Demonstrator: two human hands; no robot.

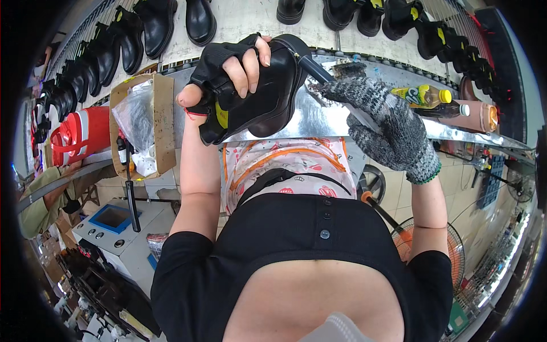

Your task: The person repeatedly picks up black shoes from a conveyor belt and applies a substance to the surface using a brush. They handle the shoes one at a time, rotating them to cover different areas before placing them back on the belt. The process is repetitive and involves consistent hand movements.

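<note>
Shiny bench; L fingers wrapped round blk boot, R fingers (gloved) curled round dk tool.

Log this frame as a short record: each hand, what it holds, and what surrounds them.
Left hand: black fingerless glove, gripping a black boot
Right hand: grey knitted glove, holding a dark rod-shaped tool
Tool tip: at the boot's sole edge; contact cannot be told
Beyond hands: other black boots on a pale surface
Left side: cardboard box holding clear plastic; red jug
Right side: yellow-capped bottle
</note>
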